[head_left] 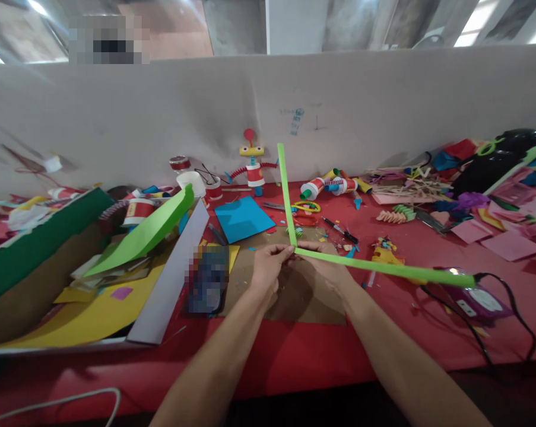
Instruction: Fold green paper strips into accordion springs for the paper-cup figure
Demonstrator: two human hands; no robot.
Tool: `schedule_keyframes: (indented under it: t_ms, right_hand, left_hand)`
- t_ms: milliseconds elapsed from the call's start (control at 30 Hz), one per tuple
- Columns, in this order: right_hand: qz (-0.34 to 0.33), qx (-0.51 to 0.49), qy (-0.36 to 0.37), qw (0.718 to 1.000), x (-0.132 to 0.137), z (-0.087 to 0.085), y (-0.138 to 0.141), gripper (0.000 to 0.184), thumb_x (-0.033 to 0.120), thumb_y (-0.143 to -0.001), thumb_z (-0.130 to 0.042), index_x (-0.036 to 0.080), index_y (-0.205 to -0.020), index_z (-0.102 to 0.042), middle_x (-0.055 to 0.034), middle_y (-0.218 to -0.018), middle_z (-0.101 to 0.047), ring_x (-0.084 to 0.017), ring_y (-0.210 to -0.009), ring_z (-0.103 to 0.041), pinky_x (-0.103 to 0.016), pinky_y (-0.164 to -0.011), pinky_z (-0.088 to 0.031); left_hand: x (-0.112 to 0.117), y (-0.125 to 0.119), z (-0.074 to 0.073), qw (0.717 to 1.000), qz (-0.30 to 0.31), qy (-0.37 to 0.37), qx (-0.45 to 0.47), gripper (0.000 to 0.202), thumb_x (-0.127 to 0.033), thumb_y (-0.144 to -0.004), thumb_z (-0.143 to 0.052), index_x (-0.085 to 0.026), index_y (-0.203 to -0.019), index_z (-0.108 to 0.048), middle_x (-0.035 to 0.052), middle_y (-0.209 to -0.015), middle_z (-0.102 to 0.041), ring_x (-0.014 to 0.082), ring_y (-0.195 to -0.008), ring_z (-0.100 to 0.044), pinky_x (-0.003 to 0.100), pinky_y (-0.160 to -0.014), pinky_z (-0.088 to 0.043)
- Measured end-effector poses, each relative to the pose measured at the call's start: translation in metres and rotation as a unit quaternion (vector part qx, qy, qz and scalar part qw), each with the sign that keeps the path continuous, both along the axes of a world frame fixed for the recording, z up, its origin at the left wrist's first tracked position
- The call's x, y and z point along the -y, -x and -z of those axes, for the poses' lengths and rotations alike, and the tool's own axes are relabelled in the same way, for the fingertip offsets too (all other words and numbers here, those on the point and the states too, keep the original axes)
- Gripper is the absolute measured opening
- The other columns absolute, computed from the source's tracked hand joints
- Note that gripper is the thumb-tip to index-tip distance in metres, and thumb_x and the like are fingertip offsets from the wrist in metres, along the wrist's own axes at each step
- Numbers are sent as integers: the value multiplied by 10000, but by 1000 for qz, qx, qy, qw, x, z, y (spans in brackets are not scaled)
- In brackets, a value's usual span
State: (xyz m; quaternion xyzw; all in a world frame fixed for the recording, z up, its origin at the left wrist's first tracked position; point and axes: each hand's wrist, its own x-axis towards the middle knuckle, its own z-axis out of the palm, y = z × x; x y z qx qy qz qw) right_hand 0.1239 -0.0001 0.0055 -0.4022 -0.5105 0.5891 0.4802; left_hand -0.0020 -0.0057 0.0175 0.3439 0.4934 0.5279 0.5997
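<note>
My left hand (pixel 270 265) pinches the corner where two long bright green paper strips meet at an angle. One green paper strip (pixel 286 193) points up and away from me; the other green paper strip (pixel 383 267) stretches out to the right. Close beside it, my right hand (pixel 325 264) is closed at the same corner, its fingertips partly behind the strip. Both hands are above a brown cardboard sheet (pixel 312 308) on the red table. Just beyond the hands lies a small green coiled paper piece (pixel 294 232).
A paper robot figure (pixel 255 175) stands by the white partition. Blue paper (pixel 244 219), a phone (pixel 208 281) and an open box (pixel 154 302) are left. A glue gun (pixel 386 255), a purple device (pixel 476 301) with black cables and pink paper pieces (pixel 512 240) are right.
</note>
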Motion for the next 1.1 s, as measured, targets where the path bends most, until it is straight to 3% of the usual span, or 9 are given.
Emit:
schedule_keyframes:
  t_ms: [167, 333, 500, 667, 733, 900, 1100]
  right_hand:
    - [48, 20, -42, 998, 3, -3, 4, 187, 297, -634, -701, 245, -814, -707, -8, -887, -698, -199, -874, -616, -361, -854, -446]
    - [107, -61, 31, 992, -1, 4, 6, 235, 337, -601, -721, 189, -781, -695, -21, -724, -682, -170, -672, -615, -355, -745, -489]
    - [91, -88, 39, 991, -4, 10, 3, 206, 301, -594, -728, 180, -758, -695, -33, -764, -691, -168, -708, -616, -339, -758, -473]
    - [87, -51, 22, 995, -4, 7, 0, 192, 300, -607, -707, 182, -758, -703, -35, -746, -689, -171, -705, -609, -323, -719, -465]
    - [90, -38, 19, 995, -4, 6, 0, 193, 300, -605, -704, 179, -755, -702, -34, -736, -686, -167, -692, -601, -310, -694, -461]
    - [77, -44, 35, 995, -4, 5, 0, 202, 317, -609, -712, 169, -746, -695, -32, -719, -679, -151, -661, -592, -289, -666, -456]
    - [90, -28, 24, 995, -2, 3, 3, 261, 427, -686, -646, 168, -662, -669, -23, -640, -653, -139, -602, -579, -284, -620, -445]
  left_hand:
    - [-2, -1, 8, 998, -62, -27, 16, 182, -260, -525, -761, -129, -571, -642, -9, -498, -583, 73, -475, -487, 214, -532, -373]
    - [-2, -5, 9, 996, -45, -22, 73, 175, -245, -540, -753, -130, -622, -650, 5, -555, -611, 84, -535, -535, 210, -561, -387]
    - [-3, -1, 6, 990, 9, 41, 132, 186, -231, -570, -750, -131, -690, -648, 24, -660, -643, 85, -605, -579, 181, -562, -413]
    - [-5, 5, 1, 986, 29, 77, 142, 277, -380, -658, -695, -124, -755, -654, 42, -672, -640, 99, -595, -583, 217, -595, -475]
    - [-5, 6, 0, 988, 27, 74, 135, 282, -389, -649, -700, -124, -736, -655, 40, -655, -636, 96, -573, -574, 224, -598, -482]
    - [-3, 6, -2, 994, 48, 37, 95, 221, -231, -526, -786, -114, -662, -655, 36, -642, -641, 90, -577, -574, 197, -580, -452]
    - [-4, 7, 0, 995, 31, 31, 93, 233, -254, -502, -794, -118, -618, -644, 18, -608, -621, 88, -557, -559, 214, -583, -435]
